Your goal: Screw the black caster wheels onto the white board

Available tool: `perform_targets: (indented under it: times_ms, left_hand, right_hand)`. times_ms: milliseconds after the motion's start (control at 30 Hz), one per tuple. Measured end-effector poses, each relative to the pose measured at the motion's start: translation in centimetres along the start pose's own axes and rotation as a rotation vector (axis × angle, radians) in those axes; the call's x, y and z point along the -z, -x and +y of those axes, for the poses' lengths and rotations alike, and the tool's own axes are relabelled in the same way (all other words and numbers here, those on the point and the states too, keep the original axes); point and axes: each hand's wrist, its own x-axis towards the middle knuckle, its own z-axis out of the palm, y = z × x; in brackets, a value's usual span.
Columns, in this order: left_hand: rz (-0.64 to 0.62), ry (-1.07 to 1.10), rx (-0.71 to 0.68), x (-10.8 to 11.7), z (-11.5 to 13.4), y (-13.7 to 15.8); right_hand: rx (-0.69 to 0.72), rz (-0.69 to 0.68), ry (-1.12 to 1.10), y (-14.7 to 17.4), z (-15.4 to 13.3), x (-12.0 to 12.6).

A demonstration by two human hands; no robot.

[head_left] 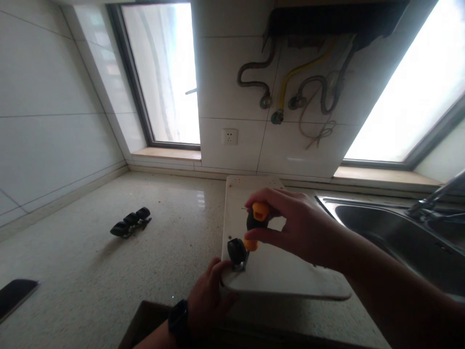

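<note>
My right hand [290, 223] is closed around the black and orange handle of a short screwdriver [258, 213]. The tool stands over the metal plate beside a black caster wheel [237, 251]; the tip itself is hidden. That caster sits at the near left corner of a white board [286, 271] lying on the counter. With a dark watch on its wrist, my left hand [214, 291] grips the board's corner beside the caster, fingers along the edge. Further left, several loose black casters [131, 222] lie together on the counter.
The speckled counter [174, 213] runs up to a tiled wall with a socket [229, 136]. On the right is a steel sink [392, 237] with a tap [436, 198]. A dark flat object [16, 295] lies at the far left. Hoses and pipes [283, 87] hang above.
</note>
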Motion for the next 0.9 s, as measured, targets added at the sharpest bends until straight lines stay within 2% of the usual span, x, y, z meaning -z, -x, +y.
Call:
perform_targets:
  times_ms: [100, 167, 233, 333, 400, 500, 600, 700, 800, 900]
  left_hand:
    - [-0.001, 0.021, -0.02, 0.1, 0.1, 0.0]
    - [0.003, 0.016, -0.021, 0.1, 0.2, 0.1]
    - [0.004, 0.008, -0.007, 0.1, 0.2, 0.1]
    - [0.001, 0.015, -0.002, 0.1, 0.2, 0.1]
    - [-0.007, 0.022, -0.002, 0.2, 0.2, 0.0]
    - [-0.017, 0.032, -0.005, 0.1, 0.2, 0.0]
    - [-0.006, 0.0, -0.002, 0.1, 0.1, 0.1]
    - [-0.006, -0.02, 0.008, 0.1, 0.1, 0.2]
    - [-0.016, 0.01, 0.015, 0.1, 0.2, 0.1]
    - [-0.021, 0.043, 0.007, 0.1, 0.2, -0.1]
  right_hand:
    - [0.017, 0.179, 0.17, 0.1, 0.0, -1.0]
    - [0.001, 0.175, 0.173, 0.4, 0.1, -1.1]
    - [-0.023, 0.034, 0.039, 0.6, 0.3, -0.6]
    - [0.008, -0.259, -0.303, 0.6, 0.6, 0.5]
    - [0.039, -0.346, -0.44, 0.4, 0.8, 1.0]
    - [0.012, -0.243, -0.366, 0.1, 0.7, 0.6]
    - [-0.027, -0.007, -0.043, 0.0, 0.2, -0.6]
    - [0.029, 0.173, 0.183, 0.1, -0.2, -1.7]
    - [0.008, 0.112, 0.136, 0.1, -0.3, -1.5]
    - [-0.005, -0.133, -0.141, 0.2, 0.1, -0.3]
